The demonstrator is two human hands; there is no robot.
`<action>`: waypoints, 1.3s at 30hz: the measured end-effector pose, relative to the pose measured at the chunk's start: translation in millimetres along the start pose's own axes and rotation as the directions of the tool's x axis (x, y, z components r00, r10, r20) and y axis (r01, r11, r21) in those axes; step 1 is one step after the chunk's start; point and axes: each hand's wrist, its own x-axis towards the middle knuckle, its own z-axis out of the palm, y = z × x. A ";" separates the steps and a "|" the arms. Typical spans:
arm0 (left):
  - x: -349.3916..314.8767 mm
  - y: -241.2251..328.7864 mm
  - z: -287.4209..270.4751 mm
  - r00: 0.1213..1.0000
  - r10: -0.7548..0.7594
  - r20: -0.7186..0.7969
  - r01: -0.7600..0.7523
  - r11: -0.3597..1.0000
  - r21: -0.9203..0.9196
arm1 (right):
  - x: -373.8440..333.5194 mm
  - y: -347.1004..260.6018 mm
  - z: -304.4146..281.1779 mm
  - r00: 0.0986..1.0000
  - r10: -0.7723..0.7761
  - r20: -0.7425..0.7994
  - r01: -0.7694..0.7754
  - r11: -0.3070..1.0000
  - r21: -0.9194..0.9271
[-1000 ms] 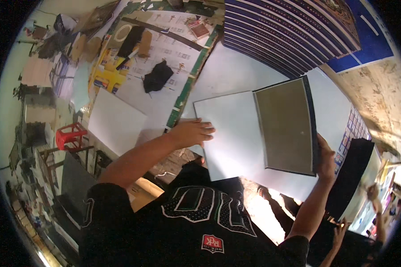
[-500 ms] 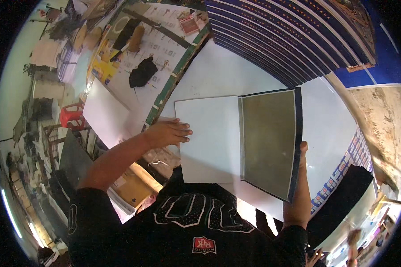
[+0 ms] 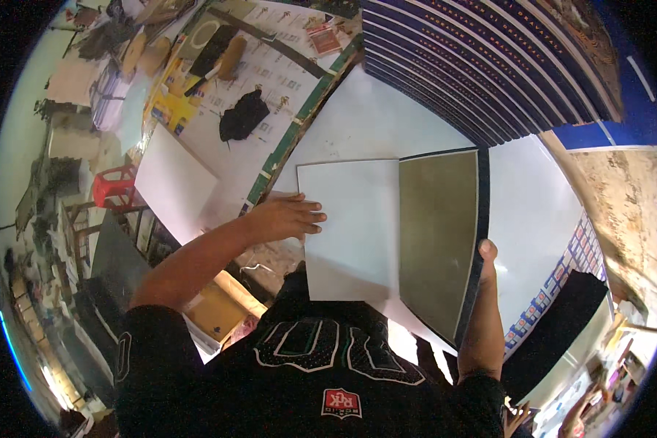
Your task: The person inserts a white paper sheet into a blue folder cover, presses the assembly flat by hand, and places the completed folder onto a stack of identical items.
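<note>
On the white tabletop [image 3: 350, 109] before me lies a book with a white page block [image 3: 350, 226] and its hard cover [image 3: 442, 226] swung out to the right. The inside of the cover is bare brownish board with a dark blue turned-in border. My left hand [image 3: 292, 217] rests on the left edge of the white block, fingers stretched out flat. Along the cover's outer right edge my right hand [image 3: 488, 255] grips it, thumb showing at the edge and other fingers hidden behind. The cover looks tilted, raised at its right side.
Dark blue hardbound books [image 3: 482, 66] are stacked at the far right. To the left, a paper-covered table [image 3: 270, 80] with a green edge bears a black cloth [image 3: 243, 117]. A white board [image 3: 171, 182] and a red stool [image 3: 114, 187] are at the left.
The dark strip with a pale line at the fold between block and cover has gone from sight. My right hand has shifted slightly left and down with the cover's edge.
</note>
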 end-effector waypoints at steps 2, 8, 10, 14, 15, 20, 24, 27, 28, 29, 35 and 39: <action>3.1 -2.4 -2.7 1.000 0.014 -0.013 -0.014 1.000 -0.024 | -1.7 2.4 2.7 0.997 0.047 -0.063 -0.049 0.999 -0.021; 0.6 6.7 -6.9 0.966 -0.085 -0.243 0.062 0.993 -0.100 | 10.9 4.9 114.8 0.989 -0.030 -0.144 -0.050 0.853 -0.519; 0.5 24.9 -14.6 0.908 -0.274 -0.316 0.253 0.961 -0.108 | 18.8 12.1 124.7 0.989 -0.132 -0.061 0.058 0.743 -0.667; 6.8 30.9 5.6 0.729 -0.542 -0.417 0.428 0.837 -0.341 | 50.3 37.9 148.1 0.978 -0.177 -0.114 -0.001 0.539 -0.843; 7.7 30.6 6.3 0.721 -0.564 -0.401 0.439 0.821 -0.365 | 56.7 50.9 150.3 0.975 -0.183 -0.123 -0.051 0.357 -0.933; 17.2 21.6 40.1 0.600 -0.525 -0.604 0.485 0.839 -0.246 | 101.3 132.7 171.2 0.888 -0.410 -0.208 -0.336 -0.270 -0.902; 7.1 25.8 20.2 0.702 -0.592 -0.397 0.384 0.783 -0.489 | 118.3 162.1 169.8 0.802 -0.486 -0.348 -0.509 -0.249 -0.824; 2.0 23.7 11.3 0.683 -0.607 -0.407 0.371 0.768 -0.522 | 122.1 166.7 180.3 0.779 -0.488 -0.395 -0.566 -0.274 -0.777; 1.6 24.4 10.7 0.680 -0.607 -0.412 0.369 0.768 -0.523 | 122.4 167.9 180.7 0.779 -0.488 -0.394 -0.566 -0.277 -0.776; 1.3 23.8 9.8 0.676 -0.607 -0.418 0.367 0.769 -0.523 | 122.3 169.0 179.2 0.781 -0.496 -0.380 -0.564 -0.298 -0.770; 1.4 22.7 10.1 0.703 -0.612 -0.362 0.390 0.758 -0.523 | 116.3 173.5 168.8 0.800 -0.522 -0.297 -0.506 -0.320 -0.801; 3.3 22.8 12.7 0.695 -0.613 -0.375 0.387 0.759 -0.524 | 114.5 175.1 163.8 0.808 -0.536 -0.245 -0.473 -0.344 -0.811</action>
